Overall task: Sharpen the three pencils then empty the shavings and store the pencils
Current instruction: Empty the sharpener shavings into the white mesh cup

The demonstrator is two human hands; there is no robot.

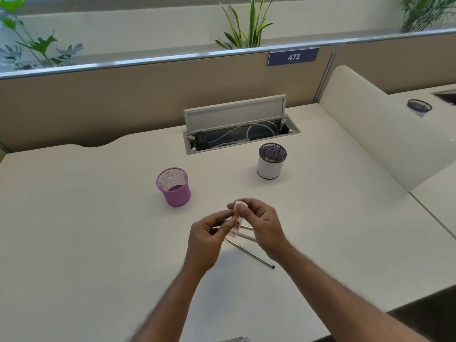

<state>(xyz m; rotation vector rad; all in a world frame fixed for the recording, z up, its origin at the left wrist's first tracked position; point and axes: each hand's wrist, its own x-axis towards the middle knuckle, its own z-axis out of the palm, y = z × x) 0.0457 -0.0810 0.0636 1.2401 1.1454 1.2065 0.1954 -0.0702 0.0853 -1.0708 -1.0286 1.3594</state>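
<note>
Sharpener: we held it in both hands, just above the pencils.
Hands: our left hand pinched its lower part; our right hand gripped its top.
Pencils: they lay on the tabletop under our hands, none in the pink mesh cup.
Progress: we judged emptying in hand; storing was not yet done.

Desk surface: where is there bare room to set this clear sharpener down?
Free: white desktop left of the pink mesh cup, and between it and the white cup with dark mesh rim. Crowded: under the left hand and right hand, where grey pencils lie.
</note>
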